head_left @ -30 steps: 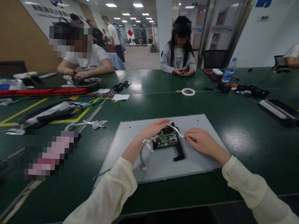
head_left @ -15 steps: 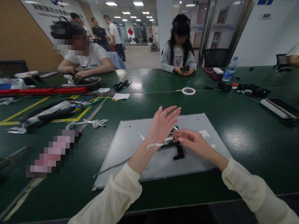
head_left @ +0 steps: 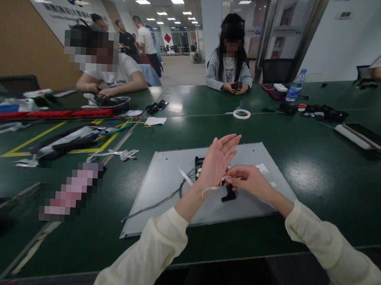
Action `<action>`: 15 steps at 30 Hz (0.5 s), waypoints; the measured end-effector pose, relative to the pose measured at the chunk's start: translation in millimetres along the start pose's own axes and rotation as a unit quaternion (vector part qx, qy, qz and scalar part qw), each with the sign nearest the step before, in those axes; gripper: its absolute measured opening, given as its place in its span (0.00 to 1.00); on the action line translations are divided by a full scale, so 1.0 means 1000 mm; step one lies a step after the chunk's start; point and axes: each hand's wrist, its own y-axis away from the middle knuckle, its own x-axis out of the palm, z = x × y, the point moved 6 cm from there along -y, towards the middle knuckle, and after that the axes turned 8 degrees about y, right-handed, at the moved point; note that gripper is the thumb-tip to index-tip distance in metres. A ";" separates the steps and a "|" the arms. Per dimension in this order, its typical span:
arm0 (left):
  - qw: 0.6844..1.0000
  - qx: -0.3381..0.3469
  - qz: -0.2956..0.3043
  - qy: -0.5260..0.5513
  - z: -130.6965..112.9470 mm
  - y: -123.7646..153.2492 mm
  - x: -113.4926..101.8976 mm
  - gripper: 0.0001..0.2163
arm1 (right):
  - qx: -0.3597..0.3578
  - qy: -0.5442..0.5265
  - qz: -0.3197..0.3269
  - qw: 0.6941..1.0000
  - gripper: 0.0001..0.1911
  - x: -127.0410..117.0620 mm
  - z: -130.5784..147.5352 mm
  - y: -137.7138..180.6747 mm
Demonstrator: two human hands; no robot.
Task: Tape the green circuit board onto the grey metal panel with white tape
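My left hand (head_left: pixel 219 163) is open above a grey flat panel (head_left: pixel 163 175), palm up and fingers stretched out. My right hand (head_left: pixel 247 179) pinches a thin white strip of tape (head_left: pixel 211 188) beside the left palm. The strip's loose end curls across the left wrist. Below the hands, a black bracket (head_left: pixel 229 194) stands out on the panel, and a circuit board there is mostly hidden. A grey cable (head_left: pixel 161 205) runs over the panel to its left edge. Another white strip (head_left: pixel 185 176) sticks up left of my left hand.
A roll of white tape (head_left: pixel 242 114) lies beyond the panel. Crumpled white strips (head_left: pixel 124 154) and a pixelated pink thing (head_left: pixel 73 191) lie on the left. A water bottle (head_left: pixel 296 85) and a phone (head_left: pixel 369 137) are on the right. Two people sit across the table.
My left hand has shifted right, closer to my right hand, uncovering a black part and the looped cable. The tape strip has moved with the hands and now hangs more curled.
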 end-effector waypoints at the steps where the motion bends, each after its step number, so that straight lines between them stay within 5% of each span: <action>1: 1.000 0.002 -0.001 -0.011 0.000 0.000 -0.001 0.21 | 0.000 0.001 -0.001 1.000 0.12 -0.001 0.000 0.000; 5: 0.995 0.022 -0.012 -0.097 -0.012 0.001 -0.009 0.17 | 0.004 0.004 -0.001 1.000 0.11 -0.008 0.001 0.001; 8: 0.980 -0.048 -0.014 -0.195 -0.021 0.008 -0.015 0.14 | 0.015 0.017 -0.020 1.000 0.12 -0.017 0.003 0.002; 12: 0.922 -0.155 -0.030 -0.355 -0.026 0.025 -0.027 0.17 | 0.033 0.050 -0.046 0.997 0.13 -0.032 0.005 0.004; 15: 0.860 -0.199 0.035 -0.468 -0.017 0.038 -0.029 0.16 | 0.048 0.079 -0.044 0.995 0.13 -0.038 0.003 0.004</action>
